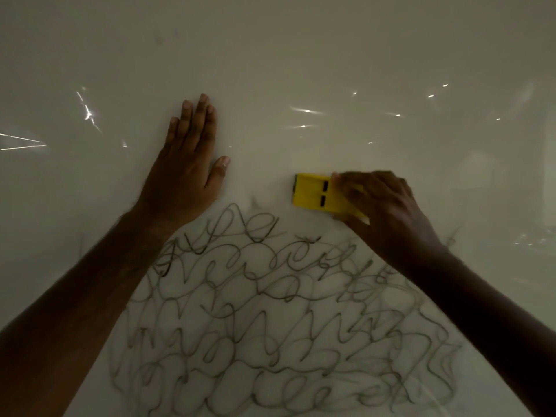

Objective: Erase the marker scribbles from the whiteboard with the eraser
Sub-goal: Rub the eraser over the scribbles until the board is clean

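A glossy whiteboard [301, 55] fills the whole view. Dark marker scribbles [270, 320] loop across its lower middle, between my two forearms. My right hand [382, 212] grips a yellow eraser [316, 192] with two black slots, held against the board just above the top right edge of the scribbles. My left hand [186, 164] lies flat on the board with straight fingers, up and left of the scribbles. The strip just under the eraser looks faintly smudged.
Bright light reflections [87, 112] streak the board at left and upper right. The upper half of the board bears no marks. No frame or edge of the board shows.
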{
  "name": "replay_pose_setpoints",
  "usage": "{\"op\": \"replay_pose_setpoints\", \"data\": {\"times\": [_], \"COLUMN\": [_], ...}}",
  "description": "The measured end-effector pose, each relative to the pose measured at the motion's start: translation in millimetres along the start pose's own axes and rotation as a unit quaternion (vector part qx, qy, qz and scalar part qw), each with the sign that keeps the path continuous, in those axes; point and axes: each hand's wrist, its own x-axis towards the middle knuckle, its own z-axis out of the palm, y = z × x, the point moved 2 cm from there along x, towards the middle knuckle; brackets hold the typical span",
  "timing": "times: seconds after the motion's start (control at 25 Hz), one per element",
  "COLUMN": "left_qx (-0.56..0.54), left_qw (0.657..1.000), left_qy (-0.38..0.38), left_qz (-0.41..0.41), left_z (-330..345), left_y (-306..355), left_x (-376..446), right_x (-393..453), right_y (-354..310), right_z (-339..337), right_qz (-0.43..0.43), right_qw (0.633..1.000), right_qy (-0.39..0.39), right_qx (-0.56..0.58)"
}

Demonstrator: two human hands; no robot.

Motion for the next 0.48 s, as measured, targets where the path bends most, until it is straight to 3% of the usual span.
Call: {"op": "replay_pose_setpoints", "data": {"times": [0.2, 0.48], "left_qx": [-0.005, 0.006], "left_qw": [1.000, 1.000], "left_qy": [0.005, -0.003], "left_qz": [-0.004, -0.013], "left_z": [-0.4, -7.1], "left_y": [0.8, -20.9], "left_x": [0.7, -16.2], "right_x": [35.8, -26.5], "right_y": [-35.1, -33.2], "right_z": [20.6, 10.2], "right_qz": [0.010, -0.084], "right_qw": [0.999, 0.996], "right_qy": [0.020, -0.037], "right_qx": [0.030, 0.015]}}
